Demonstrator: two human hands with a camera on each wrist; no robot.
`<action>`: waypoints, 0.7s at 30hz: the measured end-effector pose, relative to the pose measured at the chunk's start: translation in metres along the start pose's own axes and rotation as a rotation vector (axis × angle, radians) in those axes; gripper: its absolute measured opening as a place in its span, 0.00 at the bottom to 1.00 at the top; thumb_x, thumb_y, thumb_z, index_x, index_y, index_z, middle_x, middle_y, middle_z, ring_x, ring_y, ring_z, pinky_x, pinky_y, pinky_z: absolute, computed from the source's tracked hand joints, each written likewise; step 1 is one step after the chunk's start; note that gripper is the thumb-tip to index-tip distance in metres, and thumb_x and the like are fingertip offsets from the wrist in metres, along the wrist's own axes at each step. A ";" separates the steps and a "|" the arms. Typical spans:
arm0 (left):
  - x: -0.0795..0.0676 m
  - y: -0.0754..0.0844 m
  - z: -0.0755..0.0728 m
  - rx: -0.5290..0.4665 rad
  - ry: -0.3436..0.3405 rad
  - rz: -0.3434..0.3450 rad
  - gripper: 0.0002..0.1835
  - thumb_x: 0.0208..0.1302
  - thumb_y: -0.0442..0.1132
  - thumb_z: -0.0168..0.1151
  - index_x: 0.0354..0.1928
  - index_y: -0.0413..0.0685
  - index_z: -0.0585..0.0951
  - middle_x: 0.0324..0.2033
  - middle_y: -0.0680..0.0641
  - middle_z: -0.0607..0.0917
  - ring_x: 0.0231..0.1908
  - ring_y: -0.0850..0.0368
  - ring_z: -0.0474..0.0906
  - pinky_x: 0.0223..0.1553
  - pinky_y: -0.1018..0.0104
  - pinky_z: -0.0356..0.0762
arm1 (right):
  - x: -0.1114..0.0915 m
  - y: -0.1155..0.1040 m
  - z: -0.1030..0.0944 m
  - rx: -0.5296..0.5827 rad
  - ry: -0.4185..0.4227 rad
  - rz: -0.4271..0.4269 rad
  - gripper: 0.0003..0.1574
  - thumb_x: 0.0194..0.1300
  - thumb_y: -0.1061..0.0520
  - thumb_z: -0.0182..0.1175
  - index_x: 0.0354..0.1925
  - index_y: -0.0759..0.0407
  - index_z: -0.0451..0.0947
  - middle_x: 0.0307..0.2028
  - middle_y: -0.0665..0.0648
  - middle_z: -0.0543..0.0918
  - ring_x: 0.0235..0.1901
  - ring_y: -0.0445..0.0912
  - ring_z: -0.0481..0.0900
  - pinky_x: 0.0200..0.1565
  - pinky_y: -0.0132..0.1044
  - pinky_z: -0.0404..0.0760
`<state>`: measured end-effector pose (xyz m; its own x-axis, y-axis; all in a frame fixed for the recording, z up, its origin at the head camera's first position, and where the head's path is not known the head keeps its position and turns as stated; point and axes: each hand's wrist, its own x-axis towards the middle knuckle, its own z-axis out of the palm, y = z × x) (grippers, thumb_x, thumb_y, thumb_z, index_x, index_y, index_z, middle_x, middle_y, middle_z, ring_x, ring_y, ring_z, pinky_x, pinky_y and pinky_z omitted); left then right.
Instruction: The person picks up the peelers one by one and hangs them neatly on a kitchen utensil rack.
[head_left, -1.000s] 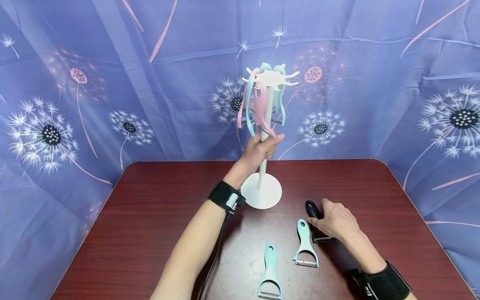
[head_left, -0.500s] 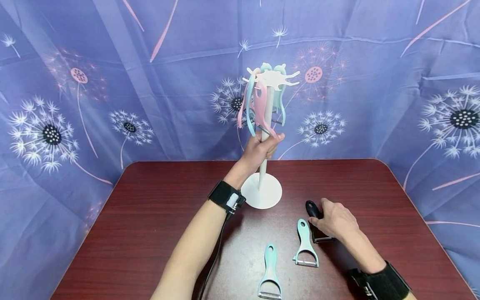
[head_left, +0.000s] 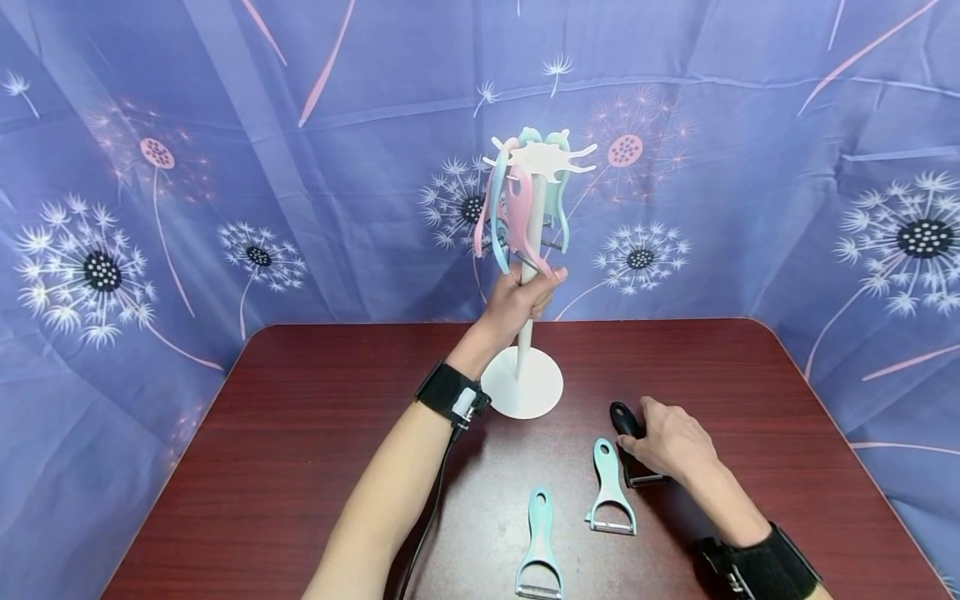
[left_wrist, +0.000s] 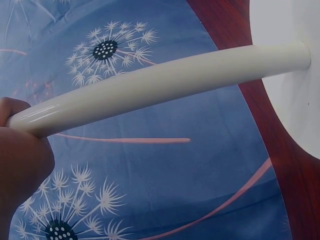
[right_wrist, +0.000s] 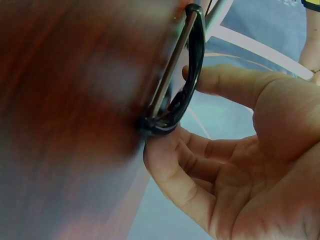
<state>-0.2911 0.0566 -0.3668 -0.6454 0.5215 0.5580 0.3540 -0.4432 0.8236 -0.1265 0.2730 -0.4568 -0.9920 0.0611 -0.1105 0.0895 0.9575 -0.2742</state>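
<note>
My left hand grips the pole of a white stand, just under several peelers hanging from its top hooks. A pink peeler, a light blue peeler and a green peeler are among those hanging. The bare white pole crosses the left wrist view down to its round base. At the right of the table, my right hand pinches a black peeler lying on the wood. Thumb and fingers stand on either side of the black peeler's frame in the right wrist view.
One teal peeler lies immediately left of the black peeler. Another teal peeler lies closer to the table's front. A dark cable runs beside the left forearm. Behind the brown table hangs a blue dandelion-print cloth.
</note>
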 end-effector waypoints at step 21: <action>0.000 -0.002 0.000 -0.004 0.006 0.000 0.26 0.70 0.35 0.53 0.12 0.44 0.59 0.08 0.52 0.55 0.09 0.56 0.49 0.13 0.66 0.47 | 0.000 0.005 -0.006 0.015 -0.009 -0.013 0.37 0.52 0.43 0.69 0.50 0.67 0.72 0.25 0.57 0.77 0.26 0.54 0.76 0.25 0.51 0.73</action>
<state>-0.2917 0.0572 -0.3680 -0.6494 0.5176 0.5571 0.3512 -0.4457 0.8234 -0.1269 0.2790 -0.4528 -0.9922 0.0457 -0.1157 0.0777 0.9540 -0.2896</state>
